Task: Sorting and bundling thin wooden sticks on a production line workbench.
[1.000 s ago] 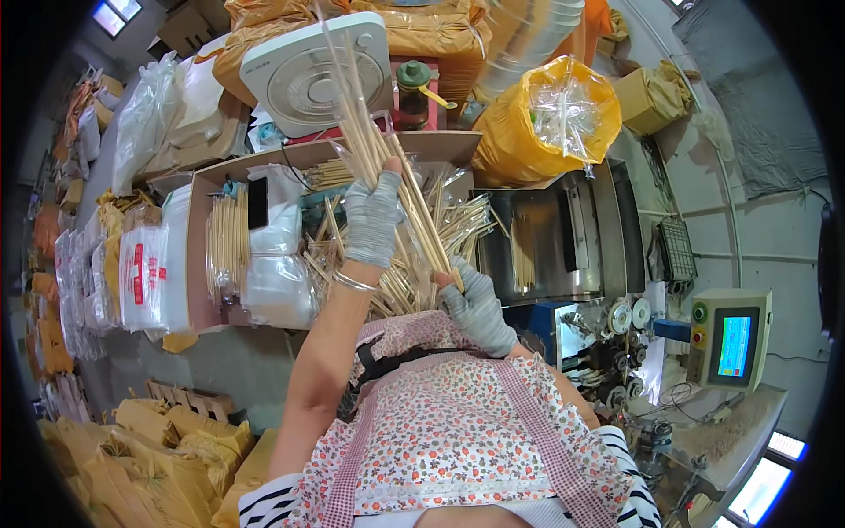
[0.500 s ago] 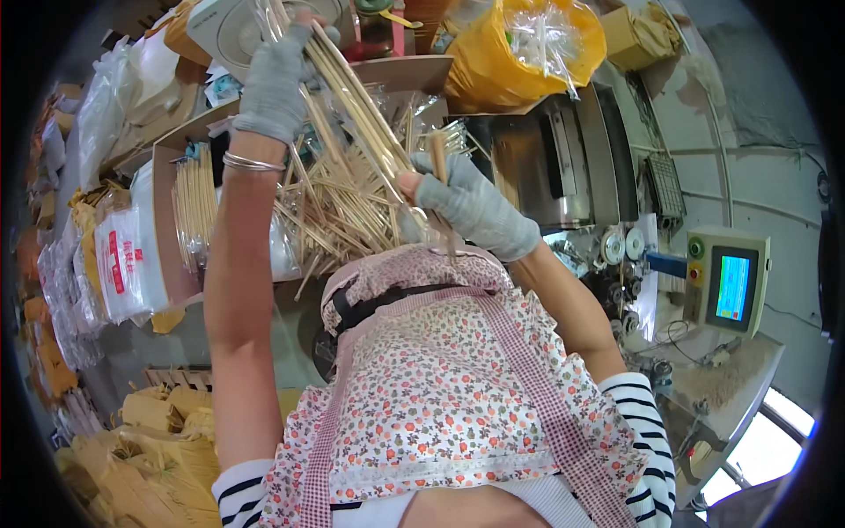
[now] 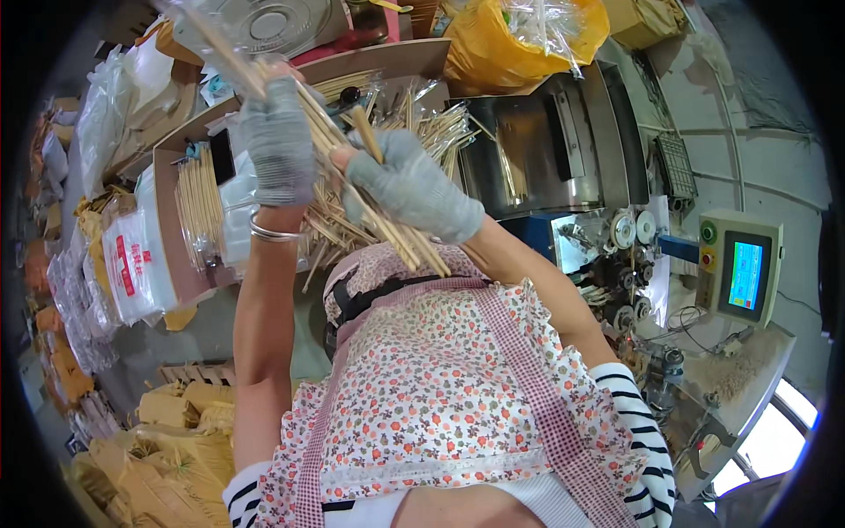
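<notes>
My left hand (image 3: 280, 145), in a grey glove with the fingertips bare, is closed round a bundle of thin wooden chopsticks (image 3: 403, 242). Their upper ends are smeared by motion. My right hand (image 3: 412, 187), gloved alike, grips the same bundle lower down, and the lower ends stick out below it toward my apron. One short thick stick end (image 3: 367, 132) rises beside my right thumb. Just beneath both hands is an open cardboard box (image 3: 414, 60) with a loose heap of chopsticks (image 3: 330, 224), some in clear wrappers. My hands hide part of the heap.
An orange sack (image 3: 493, 48) with clear plastic stands behind the box. To the right are a steel machine (image 3: 537, 145), rollers (image 3: 623, 231) and a control screen (image 3: 746, 275). Bundled sticks (image 3: 201, 207) and white plastic packs (image 3: 128, 255) lie on the left.
Both hands have drawn closer together, my right one moving up and left, my left one slightly down and right. The bundle has shifted and tilted with them.
</notes>
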Action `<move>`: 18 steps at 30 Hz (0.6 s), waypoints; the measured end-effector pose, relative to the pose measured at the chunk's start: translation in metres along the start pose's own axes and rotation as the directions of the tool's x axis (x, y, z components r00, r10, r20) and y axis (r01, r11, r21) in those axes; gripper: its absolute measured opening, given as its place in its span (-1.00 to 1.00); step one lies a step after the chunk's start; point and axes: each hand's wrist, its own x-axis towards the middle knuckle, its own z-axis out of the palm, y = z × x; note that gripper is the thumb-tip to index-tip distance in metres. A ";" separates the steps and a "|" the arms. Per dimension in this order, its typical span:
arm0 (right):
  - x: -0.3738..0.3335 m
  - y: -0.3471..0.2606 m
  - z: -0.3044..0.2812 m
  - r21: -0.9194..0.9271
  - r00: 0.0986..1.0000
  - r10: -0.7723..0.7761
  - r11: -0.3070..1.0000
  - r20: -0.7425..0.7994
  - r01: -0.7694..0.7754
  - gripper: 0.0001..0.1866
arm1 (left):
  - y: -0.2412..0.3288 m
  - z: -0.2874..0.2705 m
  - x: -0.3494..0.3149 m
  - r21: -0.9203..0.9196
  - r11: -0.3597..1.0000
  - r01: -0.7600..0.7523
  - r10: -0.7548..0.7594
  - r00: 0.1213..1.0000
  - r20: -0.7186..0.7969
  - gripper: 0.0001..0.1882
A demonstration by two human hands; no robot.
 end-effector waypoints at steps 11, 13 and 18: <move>-0.032 -0.004 -0.044 -0.182 0.975 0.139 0.977 0.172 -0.107 -0.73 | -0.013 -0.043 0.055 -0.035 0.996 0.080 -0.084 0.987 -0.139 -0.77; -0.036 0.002 -0.047 -0.203 0.964 0.251 0.952 0.088 -0.230 -0.79 | -0.013 -0.040 0.059 0.001 0.999 0.055 -0.054 0.992 -0.113 -0.79; -0.074 -0.007 -0.086 -0.151 0.931 0.328 0.940 0.160 -0.305 -0.80 | -0.027 -0.186 0.145 0.875 0.321 -0.363 0.416 0.884 0.214 -0.84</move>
